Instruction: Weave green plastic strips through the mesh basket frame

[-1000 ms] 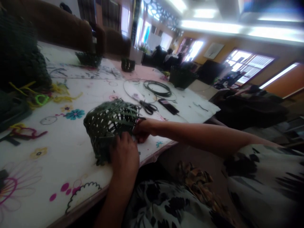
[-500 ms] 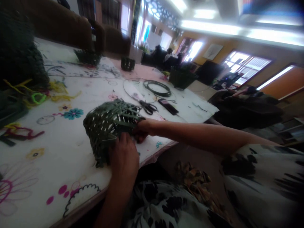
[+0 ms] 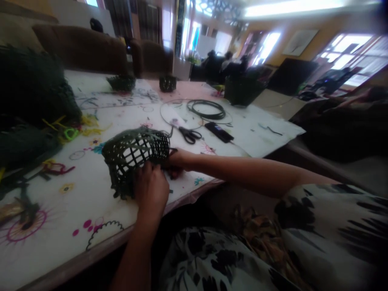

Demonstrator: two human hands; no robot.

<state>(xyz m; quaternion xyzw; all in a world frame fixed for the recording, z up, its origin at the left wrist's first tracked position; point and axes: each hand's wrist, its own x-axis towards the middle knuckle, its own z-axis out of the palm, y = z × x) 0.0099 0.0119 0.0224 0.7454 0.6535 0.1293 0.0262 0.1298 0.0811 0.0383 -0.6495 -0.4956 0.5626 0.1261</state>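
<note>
A dark green woven basket (image 3: pixel 113 151) lies tipped on the white flowered table, its open lattice side facing me. My left hand (image 3: pixel 151 184) is closed over the basket's near edge, knuckles up. Just beyond, my right hand (image 3: pixel 177 162) grips the basket's right-hand edge, its fingers partly hidden beneath. Whether either hand also pinches a single strip, I cannot make out. Black-handled scissors (image 3: pixel 190 135) lie behind the basket.
Beyond lie a dark phone (image 3: pixel 220 132) and a coil of green strip (image 3: pixel 195 109). A large dark woven mass (image 3: pixel 33 85) and yellow scraps (image 3: pixel 91 121) are on the left. Small baskets (image 3: pixel 167 83) and a dark green container (image 3: pixel 241 91) stand farther back.
The basket has been turned in my hands, so its open lattice shows more plainly. Both hands stay on it. The camera view has swung somewhat.
</note>
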